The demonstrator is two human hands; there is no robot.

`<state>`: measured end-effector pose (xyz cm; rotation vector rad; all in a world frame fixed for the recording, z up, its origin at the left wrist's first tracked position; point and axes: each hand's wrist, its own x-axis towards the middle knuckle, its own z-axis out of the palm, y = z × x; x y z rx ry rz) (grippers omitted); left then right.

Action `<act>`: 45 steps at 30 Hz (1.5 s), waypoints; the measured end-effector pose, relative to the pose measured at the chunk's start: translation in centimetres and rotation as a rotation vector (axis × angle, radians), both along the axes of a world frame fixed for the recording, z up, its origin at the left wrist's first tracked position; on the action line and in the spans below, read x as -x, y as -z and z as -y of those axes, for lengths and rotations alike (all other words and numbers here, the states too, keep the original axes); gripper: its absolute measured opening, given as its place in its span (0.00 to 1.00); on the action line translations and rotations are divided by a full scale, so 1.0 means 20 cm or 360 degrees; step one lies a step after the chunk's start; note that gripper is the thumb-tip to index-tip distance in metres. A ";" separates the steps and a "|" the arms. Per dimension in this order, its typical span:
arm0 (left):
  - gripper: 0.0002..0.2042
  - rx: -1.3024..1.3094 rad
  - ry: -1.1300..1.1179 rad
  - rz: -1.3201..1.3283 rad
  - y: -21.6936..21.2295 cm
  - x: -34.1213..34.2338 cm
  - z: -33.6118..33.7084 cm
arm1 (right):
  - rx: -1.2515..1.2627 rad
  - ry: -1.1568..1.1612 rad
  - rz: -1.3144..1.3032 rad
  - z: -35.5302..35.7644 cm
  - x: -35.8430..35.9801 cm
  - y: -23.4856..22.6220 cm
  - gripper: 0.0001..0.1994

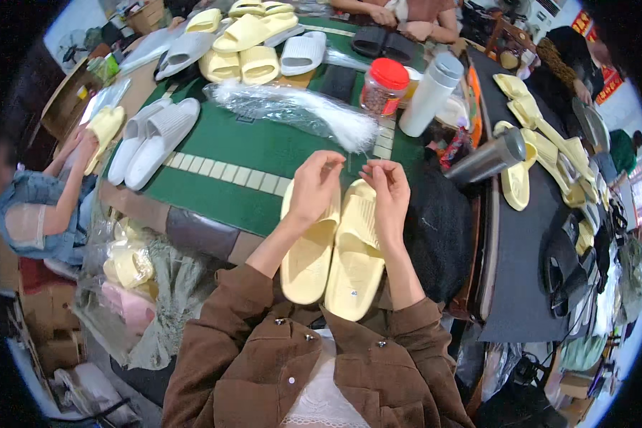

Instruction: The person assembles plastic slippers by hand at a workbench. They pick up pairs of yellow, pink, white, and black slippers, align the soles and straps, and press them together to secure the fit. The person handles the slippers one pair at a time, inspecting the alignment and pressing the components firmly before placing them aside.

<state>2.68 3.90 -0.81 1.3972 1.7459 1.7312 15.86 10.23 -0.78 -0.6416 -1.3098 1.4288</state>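
Observation:
A pair of pale yellow slide sandals (354, 267) lies side by side at the table's near edge, against my front. Over the toe of the left sandal, my left hand (317, 187) is closed in a pinch. My right hand (388, 194) pinches beside the right sandal's strap, its fingertips close to the left hand's. A thin, pale strand seems to run near the fingertips, but it is too fine to make out. Just beyond my hands lies a clear plastic bag (285, 107) with a bundle of fine white strands (353, 128) spilling from its end.
White slides (165, 135) and a pile of yellow slides (253, 39) lie on the green table (221, 143). A red-lidded jar (384, 87), white bottle (431, 93) and steel tumbler (486, 157) stand to the right. More slides cover a dark side table (510, 264). People work at left and far side.

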 end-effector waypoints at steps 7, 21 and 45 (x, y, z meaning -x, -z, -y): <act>0.10 0.0034 0.0015 -0.0360 -0.02 -0.01 0.02 | 0.0002 -0.0003 -0.0267 0.07 -0.15 -0.19 0.05; 0.10 -0.0003 0.0128 -0.0417 0.01 0.01 0.00 | -0.0570 0.0635 0.0007 0.31 -0.96 -0.68 0.04; 0.09 0.0147 0.0149 -0.0428 0.00 0.00 0.00 | -0.0493 0.1519 0.2890 -0.40 -2.50 -0.72 0.17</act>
